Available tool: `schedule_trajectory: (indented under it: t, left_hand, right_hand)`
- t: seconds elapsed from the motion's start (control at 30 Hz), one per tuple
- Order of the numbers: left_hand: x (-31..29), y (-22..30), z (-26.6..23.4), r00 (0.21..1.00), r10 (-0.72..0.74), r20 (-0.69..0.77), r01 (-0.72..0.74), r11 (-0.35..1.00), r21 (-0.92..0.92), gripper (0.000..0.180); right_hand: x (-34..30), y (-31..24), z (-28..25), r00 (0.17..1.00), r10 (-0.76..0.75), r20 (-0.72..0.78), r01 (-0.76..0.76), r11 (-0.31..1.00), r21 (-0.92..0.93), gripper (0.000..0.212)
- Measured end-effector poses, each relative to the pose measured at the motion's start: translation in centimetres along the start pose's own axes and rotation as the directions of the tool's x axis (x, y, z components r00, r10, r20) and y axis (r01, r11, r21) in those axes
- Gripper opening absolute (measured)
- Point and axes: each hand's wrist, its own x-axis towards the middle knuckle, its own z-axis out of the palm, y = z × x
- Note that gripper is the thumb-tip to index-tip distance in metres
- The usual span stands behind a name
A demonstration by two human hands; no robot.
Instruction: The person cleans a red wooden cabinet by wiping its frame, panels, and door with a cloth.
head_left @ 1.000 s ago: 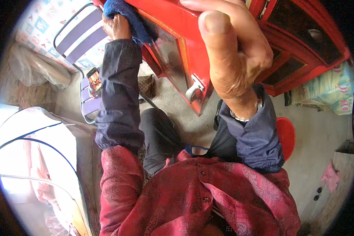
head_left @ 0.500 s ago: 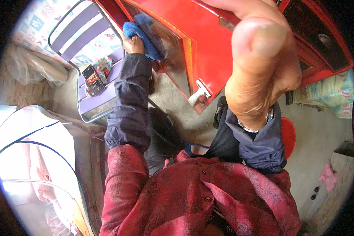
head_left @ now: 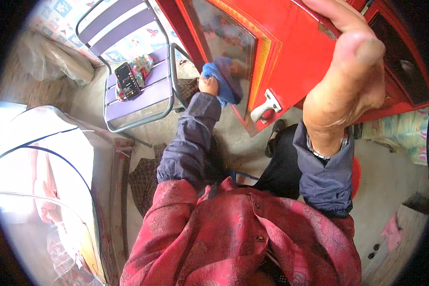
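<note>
My left hand (head_left: 208,86) grips a blue cloth (head_left: 228,85) and presses it against the glass pane (head_left: 226,40) of a red cabinet door (head_left: 291,47). Gold-coloured trim runs along that pane. Near the door's lower corner is a white handle (head_left: 266,107), to the right of the cloth. Large and close to the camera, my right hand (head_left: 352,71) is closed over the upper edge of the door, its thumb on the near side; some of its fingers are hidden. A metal-banded watch (head_left: 318,148) circles the right wrist.
On the left stands a purple-slatted metal chair (head_left: 137,90), bearing a phone (head_left: 127,81) and a flowered cloth (head_left: 142,68). A white netted canopy (head_left: 47,157) is at the lower left. A red stool (head_left: 356,176) shows behind my right sleeve. Another red panel with dark glass (head_left: 398,62) stands right.
My left hand has slid the blue cloth down the glass toward the lower corner. The view has shifted, so the chair and door appear farther right. My right hand keeps its hold.
</note>
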Motion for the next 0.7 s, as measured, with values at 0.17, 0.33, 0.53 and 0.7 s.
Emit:
schedule_trajectory:
  t: [0.17, 0.33, 0.53, 0.7]
  left_hand:
    - [-6.6, 4.2, 1.8, 0.959, -0.192, 0.209, 0.038, 0.818, 0.575, 0.013]
    - [-11.0, 8.4, 2.8, 0.896, -0.382, 0.225, 0.271, 0.874, 0.404, 0.018]
    - [-13.2, 14.0, 2.6, 0.81, -0.357, 0.465, 0.222, 0.921, 0.322, 0.019]
    - [-6.5, 28.0, 1.7, 0.437, -0.687, 0.581, 0.899, 0.322, -0.296, 0.024]
  right_hand:
    - [4.0, 0.4, -1.9, 0.678, -0.688, 0.26, 0.698, 0.49, -0.522, 0.035]
    - [4.3, -1.1, -1.4, 0.802, -0.576, 0.159, 0.543, 0.592, -0.596, 0.035]
    - [3.3, -3.3, 0.4, 0.912, -0.392, -0.117, 0.332, 0.876, -0.349, 0.032]
    - [3.8, -1.5, 0.1, 0.856, -0.506, -0.101, 0.455, 0.833, -0.315, 0.031]
